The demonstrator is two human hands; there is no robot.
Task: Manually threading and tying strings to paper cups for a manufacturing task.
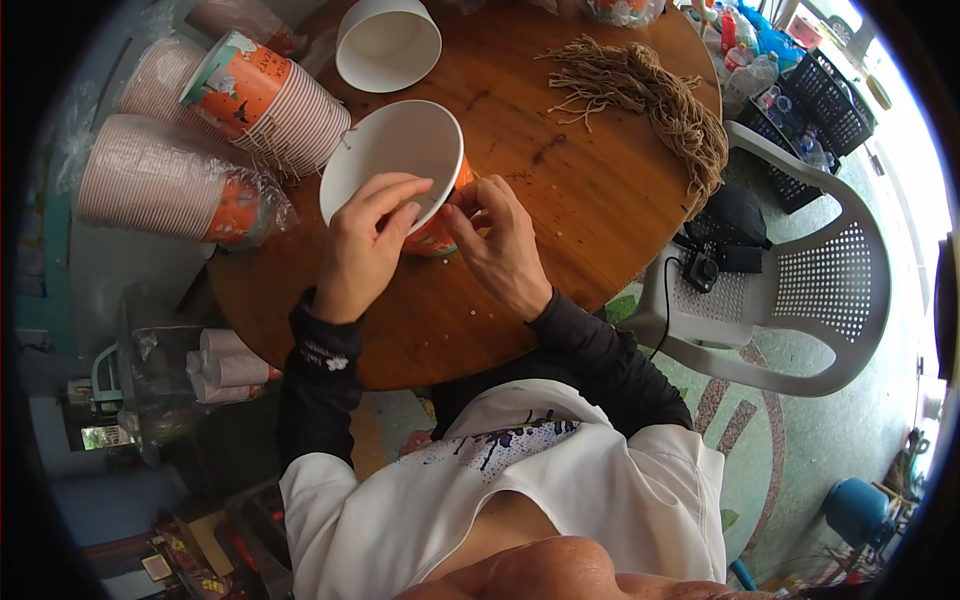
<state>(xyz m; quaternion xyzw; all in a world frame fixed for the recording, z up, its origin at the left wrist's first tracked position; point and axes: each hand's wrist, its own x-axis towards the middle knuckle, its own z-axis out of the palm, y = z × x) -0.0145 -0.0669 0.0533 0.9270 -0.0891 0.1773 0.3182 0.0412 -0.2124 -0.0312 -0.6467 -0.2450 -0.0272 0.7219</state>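
Note:
A paper tub (395,140), white inside with an orange printed outside, tilts toward me on the round wooden table. My left hand (362,240) reaches over its mouth, thumb and fingers curled just inside the near rim. Against the outer wall, just below the rim, my right hand (500,245) has its fingertips pinched together. Something small and dark shows at those fingertips, too small to name. Whatever lies in the left fingers is hidden. Another white tub (388,45) rests behind. A bundle of tan cords (640,95) lies at the table's far right.
Nested stacks of paper tubs, one orange-fronted stack (245,95) and one in clear plastic (165,180), crowd the left. Right of the wooden table (590,240) stands a grey plastic chair (850,300) holding a black bag and a small camera (702,270). Black crates (800,130) sit beyond.

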